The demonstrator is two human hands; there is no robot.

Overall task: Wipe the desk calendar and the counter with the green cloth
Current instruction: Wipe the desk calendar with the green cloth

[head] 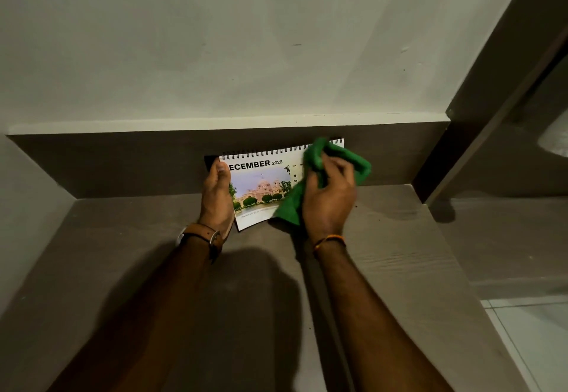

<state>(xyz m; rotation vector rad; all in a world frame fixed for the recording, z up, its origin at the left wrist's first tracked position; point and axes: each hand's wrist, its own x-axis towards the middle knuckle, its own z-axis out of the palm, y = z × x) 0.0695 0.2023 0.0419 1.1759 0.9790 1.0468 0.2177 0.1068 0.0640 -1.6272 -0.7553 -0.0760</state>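
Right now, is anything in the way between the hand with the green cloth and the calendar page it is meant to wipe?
Nothing visible is. The right hand presses the crumpled green cloth straight onto the right part of the spiral-bound December desk calendar, while the left hand grips its left edge, clear of the wiping area.

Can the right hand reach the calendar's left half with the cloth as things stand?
Mostly yes. The right hand presses the cloth on the calendar, whose picture area lies bare beside it. Only the left edge is blocked, where the left hand grips it.
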